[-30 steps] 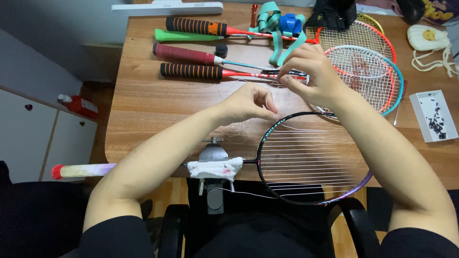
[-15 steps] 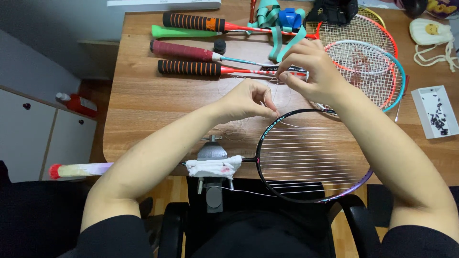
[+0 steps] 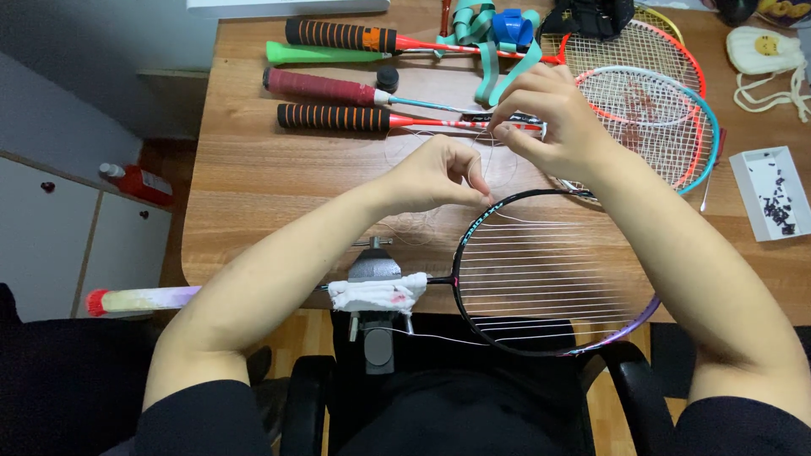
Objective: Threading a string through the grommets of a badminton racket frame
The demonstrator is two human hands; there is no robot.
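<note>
— Where is the racket you're working on?

— The black-framed racket [image 3: 541,270] lies flat at the near edge of the wooden surface [image 3: 253,186], its head partly over the edge above my lap. Its shaft is gripped in a small metal vise [image 3: 376,279] to the left of the head, padded with a white cloth [image 3: 378,295]. Only cross strings run over the head, side to side.

— What are your hands doing?

— My left hand [image 3: 435,173] sits just beyond the far-left rim of that racket. Its fingers [image 3: 473,181] are pinched nearly closed on a thin clear string [image 3: 507,165] right at the frame. My right hand [image 3: 549,122] is farther from me, beyond the racket's far rim, and its fingers are also drawn together on the same fine string. Loose loops of the string lie on the surface to the far left of the racket head, between my hands and the vise.

— And past your hands?

— Beyond the racket, near the surface's far edge, several more rackets lie side by side: two with orange-and-black grips [image 3: 338,118], one with a dark red grip [image 3: 317,84], one with a green handle [image 3: 308,55]. Their strung heads [image 3: 650,110] overlap to the far right of my racket, under and beside my right hand. A tangle of teal grip tape [image 3: 490,51] rests among them. A shallow white tray [image 3: 773,194] of small dark bits sits to the right of the racket.
</note>
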